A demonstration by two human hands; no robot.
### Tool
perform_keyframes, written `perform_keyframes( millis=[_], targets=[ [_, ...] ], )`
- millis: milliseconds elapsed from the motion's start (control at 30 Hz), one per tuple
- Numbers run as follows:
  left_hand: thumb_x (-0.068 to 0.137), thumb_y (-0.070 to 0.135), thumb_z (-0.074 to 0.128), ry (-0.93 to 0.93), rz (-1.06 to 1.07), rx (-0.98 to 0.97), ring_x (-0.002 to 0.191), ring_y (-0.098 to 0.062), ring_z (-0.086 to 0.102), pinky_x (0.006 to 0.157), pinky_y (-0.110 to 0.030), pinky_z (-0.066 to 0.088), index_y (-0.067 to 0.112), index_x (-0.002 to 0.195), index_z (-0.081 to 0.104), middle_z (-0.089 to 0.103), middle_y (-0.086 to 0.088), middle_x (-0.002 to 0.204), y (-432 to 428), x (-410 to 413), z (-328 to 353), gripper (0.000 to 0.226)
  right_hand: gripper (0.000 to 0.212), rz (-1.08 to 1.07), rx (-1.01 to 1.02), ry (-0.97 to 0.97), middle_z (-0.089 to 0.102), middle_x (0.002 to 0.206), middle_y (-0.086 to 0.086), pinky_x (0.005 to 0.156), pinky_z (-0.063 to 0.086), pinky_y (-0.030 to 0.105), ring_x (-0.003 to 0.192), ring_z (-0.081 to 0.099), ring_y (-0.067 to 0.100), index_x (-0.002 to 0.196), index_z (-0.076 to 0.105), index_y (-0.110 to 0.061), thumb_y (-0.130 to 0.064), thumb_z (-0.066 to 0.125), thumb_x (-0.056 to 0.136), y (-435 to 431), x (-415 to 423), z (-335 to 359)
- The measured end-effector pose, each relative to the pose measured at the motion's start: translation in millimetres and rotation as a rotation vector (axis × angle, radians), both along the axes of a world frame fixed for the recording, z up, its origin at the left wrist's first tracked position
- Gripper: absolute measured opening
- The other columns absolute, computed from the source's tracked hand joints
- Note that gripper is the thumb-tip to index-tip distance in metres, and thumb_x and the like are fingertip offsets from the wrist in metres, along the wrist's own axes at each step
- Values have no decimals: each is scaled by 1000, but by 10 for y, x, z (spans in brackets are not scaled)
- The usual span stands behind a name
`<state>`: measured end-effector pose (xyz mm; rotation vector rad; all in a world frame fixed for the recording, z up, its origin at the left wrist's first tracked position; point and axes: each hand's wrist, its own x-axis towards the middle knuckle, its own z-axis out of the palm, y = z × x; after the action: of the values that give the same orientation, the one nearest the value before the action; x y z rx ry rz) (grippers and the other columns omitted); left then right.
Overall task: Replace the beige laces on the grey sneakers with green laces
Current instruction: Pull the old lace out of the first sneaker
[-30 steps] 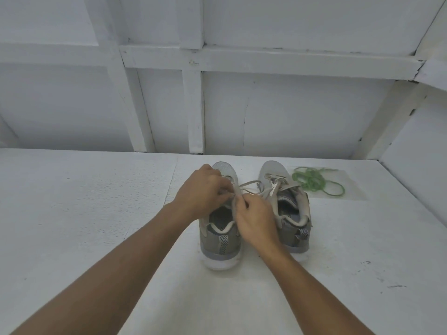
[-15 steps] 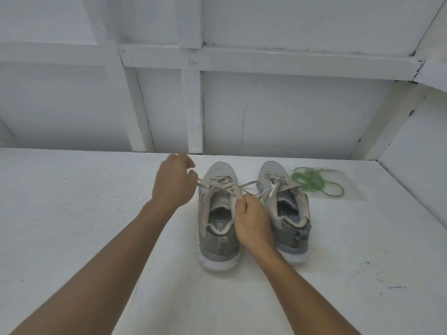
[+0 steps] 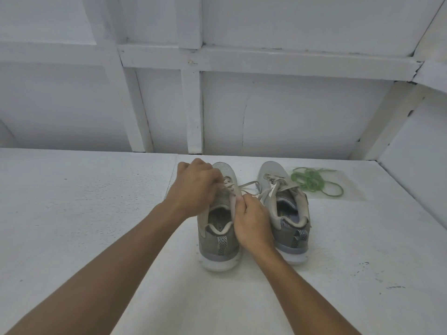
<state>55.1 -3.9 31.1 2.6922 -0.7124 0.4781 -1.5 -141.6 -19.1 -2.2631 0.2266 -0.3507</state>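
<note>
**Handling.** The beige lace [image 3: 247, 185] is judged to be light, limp and flat. It bears no load and follows any pull, but it probably drags where it crosses the eyelets. It is best taken in a fingertip pinch close to the eyelet it leaves and drawn out one crossing at a time. The first sneaker [image 3: 219, 240] looks light enough to slide on the white table [image 3: 96, 213], so its soft upper needs bracing at the eyelet edge. The green laces [image 3: 312, 182] appear just as limp and, lying in a loose heap, likely to tangle.

**Hands.** The left hand [image 3: 196, 187] lies over the lacing of the first sneaker with its fingers curled down. It evidently pinches the beige lace, though the fingertips are hidden. The right hand [image 3: 251, 226] pinches the sneaker's upper edge near the top eyelets between thumb and curled fingers.

**Appearance and position.** Both sneakers stand upright side by side on the table, heels toward the person. They have grey knit uppers, white soles and striped heel tabs. A loose end of beige lace crosses from the first sneaker toward the second sneaker [image 3: 286, 213], which is still laced in beige. The green laces lie just beyond the second sneaker, apart from it.
</note>
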Motion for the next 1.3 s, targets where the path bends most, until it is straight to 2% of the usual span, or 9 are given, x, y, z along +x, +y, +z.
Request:
perform_keyframes(
  millis=[233,300,400,567,800,933,1067,1167,1300],
  targets=[
    [94,21,60,-6,91,-154,102,-17,49,91,-36,27,17,93,69,61,8,92,287,132,96,10,28,8,-7,-6,50,83,-1,64,22,29,77,41,17,77,43,-18,-27,34,103,-1,2,-16],
    [94,17,59,0,104,-179,98,-21,54,95,-41,36,14,93,68,62,4,94,322,144,78,9,29,3,-2,-6,49,82,-1,65,22,29,77,41,18,76,43,-18,-26,34,103,-4,2,-17],
    [94,14,59,-8,178,-255,86,-25,60,87,-48,48,13,93,66,63,-1,93,423,188,102,8,31,-3,6,-12,48,80,0,64,21,29,77,41,18,73,40,-19,-25,35,102,-12,-2,-27],
    [88,10,60,-52,311,-331,83,-24,59,77,-37,50,12,98,66,63,-3,88,572,175,174,11,30,-6,15,-1,49,82,0,65,24,30,77,42,18,73,39,-20,-27,35,102,1,-12,-17],
    [86,15,63,143,318,-213,83,-20,60,77,-37,54,15,98,73,64,0,87,529,32,-99,16,28,2,17,10,50,84,1,65,23,30,79,42,19,77,42,-18,-27,34,103,-4,-8,-8],
    [89,26,64,273,248,-133,95,-18,59,81,-33,50,21,101,74,66,1,103,492,-42,-225,16,28,25,7,38,49,85,1,67,24,30,80,41,20,78,42,-17,-27,34,103,-24,0,11],
    [92,29,62,197,264,-236,111,-20,51,88,-29,40,24,102,72,60,0,118,435,-88,-232,15,33,58,-15,100,50,86,1,69,28,30,81,44,20,72,38,-20,-33,34,102,-52,23,53],
    [92,29,62,134,314,-288,115,-23,49,95,-37,36,24,100,72,57,0,122,343,-157,-167,14,36,82,-24,157,55,85,1,68,31,30,80,48,20,71,40,-24,-43,35,101,-81,26,106],
    [94,35,55,225,445,-157,129,-25,42,103,-44,28,28,117,66,45,-2,143,267,-219,-95,27,25,114,-108,177,58,91,-4,72,42,33,89,55,19,89,54,-19,-40,45,97,-130,27,247]
  ],
)
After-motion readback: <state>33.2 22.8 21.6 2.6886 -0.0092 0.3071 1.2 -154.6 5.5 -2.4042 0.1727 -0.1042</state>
